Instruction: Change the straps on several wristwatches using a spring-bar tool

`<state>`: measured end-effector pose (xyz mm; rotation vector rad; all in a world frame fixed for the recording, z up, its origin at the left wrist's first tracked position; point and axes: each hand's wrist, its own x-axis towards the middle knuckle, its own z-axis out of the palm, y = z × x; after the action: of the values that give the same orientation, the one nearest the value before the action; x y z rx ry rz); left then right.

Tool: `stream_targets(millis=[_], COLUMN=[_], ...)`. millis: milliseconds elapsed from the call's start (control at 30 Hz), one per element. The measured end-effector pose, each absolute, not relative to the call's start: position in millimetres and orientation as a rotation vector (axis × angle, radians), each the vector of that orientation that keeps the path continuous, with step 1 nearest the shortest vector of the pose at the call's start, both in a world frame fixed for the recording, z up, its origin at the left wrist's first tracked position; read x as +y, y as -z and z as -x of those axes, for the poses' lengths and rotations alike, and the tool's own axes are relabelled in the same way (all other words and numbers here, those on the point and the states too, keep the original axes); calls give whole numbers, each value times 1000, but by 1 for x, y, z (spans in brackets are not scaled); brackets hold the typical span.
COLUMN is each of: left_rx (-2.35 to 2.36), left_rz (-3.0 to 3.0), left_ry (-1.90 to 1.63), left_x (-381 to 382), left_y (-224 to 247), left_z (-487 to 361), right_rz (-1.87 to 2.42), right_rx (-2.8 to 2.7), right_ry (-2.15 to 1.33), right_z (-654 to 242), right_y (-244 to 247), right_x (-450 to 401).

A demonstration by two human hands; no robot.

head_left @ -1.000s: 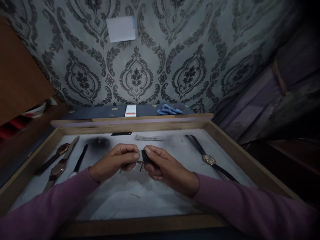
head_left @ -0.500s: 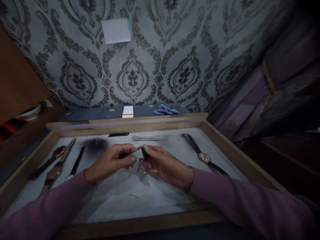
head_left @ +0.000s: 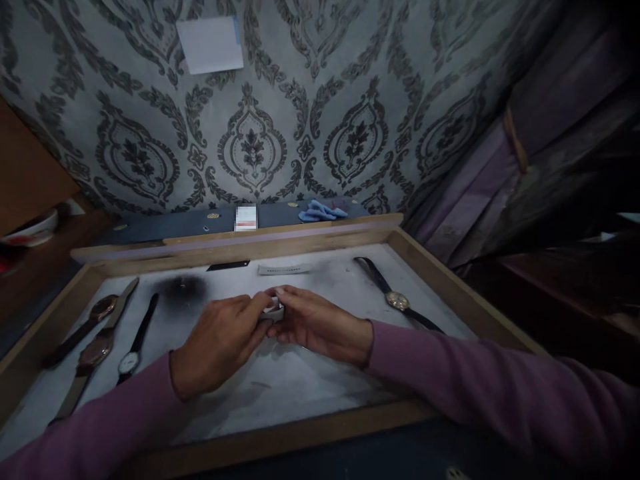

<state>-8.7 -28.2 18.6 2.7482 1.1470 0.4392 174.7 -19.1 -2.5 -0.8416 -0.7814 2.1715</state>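
Note:
My left hand (head_left: pixel 220 340) and my right hand (head_left: pixel 317 323) meet over the middle of the wooden-framed tray (head_left: pixel 240 453). Between their fingertips is a white watch strap (head_left: pixel 273 312), bent into a curve; both hands pinch it, and my fingers hide part of it. A thin, shiny rod-like thing (head_left: pixel 304 347) shows just under my right hand. Beyond the hands lies a separate white strap piece (head_left: pixel 283 269) with a row of holes, flat on the tray's white floor.
At left lie a brown watch (head_left: pixel 104 307), a grey-strapped watch (head_left: pixel 95 349) and a white-dialled watch (head_left: pixel 129 363). A gold watch (head_left: pixel 398 301) lies at right. Near the back is a black blade-like strip (head_left: pixel 229 265). Behind the rim are a phone (head_left: pixel 245 218) and blue cloth (head_left: pixel 323 211).
My left hand has turned over, its back now facing up, and come closer to my right. The strap is now bent. A black part seen earlier at my right fingertips is out of sight.

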Motion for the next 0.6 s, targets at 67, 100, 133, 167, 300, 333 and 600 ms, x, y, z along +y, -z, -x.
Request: stream_targets(millis=[67, 100, 133, 167, 300, 333, 600], left_rx=[1207, 1221, 1224, 1220, 1163, 1146, 1350], left_rz=[-2801, -2822, -2841, -2857, -2884, -2873, -2228], left_ry=[-379, -358, -337, -318, -318, -364, -1030], left_x=[-31, -33, -34, -34, -36, -36, 0], left_y=[-20, -20, -20, -20, -26, -30, -61], left_z=[5, 4, 3, 2, 2, 3, 28], right_rz=[839, 838, 835, 830, 822, 834, 848], right_rx=[-802, -810, -816, -815, -766, -753, -848], right_ry=[-2164, -2158, -2154, -2150, -2159, -2157, -1992], right_z=[-174, -173, -173, -173, -174, -175, -183], right_y=[3, 4, 5, 5, 6, 6, 3], right_x=[-19, -18, -18, -18, -17, -17, -13])
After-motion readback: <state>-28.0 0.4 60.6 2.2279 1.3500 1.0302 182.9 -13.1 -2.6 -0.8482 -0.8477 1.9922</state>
